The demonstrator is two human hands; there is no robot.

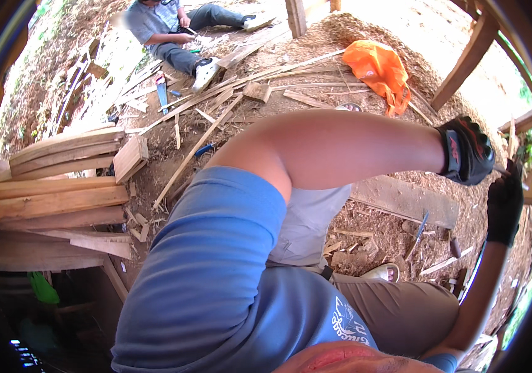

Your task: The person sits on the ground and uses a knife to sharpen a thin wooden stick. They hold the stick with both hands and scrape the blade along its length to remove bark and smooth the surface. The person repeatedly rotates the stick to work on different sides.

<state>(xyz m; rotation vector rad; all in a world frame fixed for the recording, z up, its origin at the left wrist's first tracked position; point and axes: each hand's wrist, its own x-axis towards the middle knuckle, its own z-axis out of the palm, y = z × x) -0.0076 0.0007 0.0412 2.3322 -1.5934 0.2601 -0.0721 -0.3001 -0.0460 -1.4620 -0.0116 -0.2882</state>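
Observation:
My left arm, in a blue sleeve, reaches across to the far right. My left hand [468,151], in a black glove with grey and red parts, is closed like a fist. Just below it is my right hand [505,202], in a black glove, its fingers drawn together near the left hand's fingertips. A small thin piece shows between the two hands, too little of it to name. Beneath them on the ground lie a wide wooden plank [406,199], a thin blue-edged tool [417,235] and a dark wooden handle [454,244].
Stacked timber [48,199] stands at the left. A person [173,34] sits on the ground at the far side, near a blue-handled saw [161,93]. An orange bag [376,71] lies by wood shavings. A slanted post [467,61] rises at the right; loose strips and offcuts litter the ground.

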